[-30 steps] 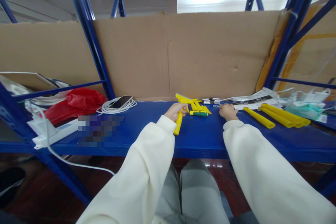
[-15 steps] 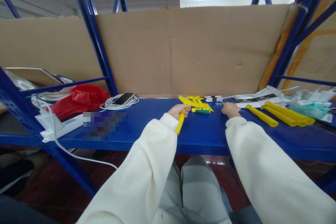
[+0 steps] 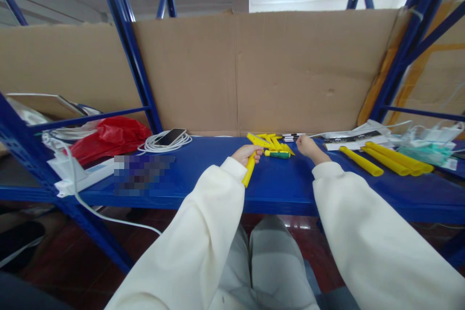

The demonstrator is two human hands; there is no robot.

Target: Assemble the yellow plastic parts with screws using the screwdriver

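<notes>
My left hand (image 3: 247, 154) is wrapped round a short yellow tube (image 3: 249, 174) that tilts down toward the front of the blue shelf. Just past it lies a heap of flat, angular yellow pieces (image 3: 274, 143), with a green-and-yellow screwdriver (image 3: 278, 154) in front of them. My right hand (image 3: 305, 146) is closed, right of the heap, beside a small stack of black-and-white sticks (image 3: 290, 137). Its fingertips are hidden, so I cannot make out what they hold.
Several long yellow tubes (image 3: 385, 159) lie at the right, near a white packet (image 3: 358, 136) and a green-and-white plastic bag (image 3: 426, 150). A phone (image 3: 170, 137) rests on a coiled white cable (image 3: 148, 144). A red bag (image 3: 112, 138) and a power strip (image 3: 96, 174) sit at the left. Cardboard (image 3: 283, 72) closes the back.
My right hand has shifted left and slightly away from me, up to the black-and-white sticks. My left hand stays in place, still round the yellow tube.
</notes>
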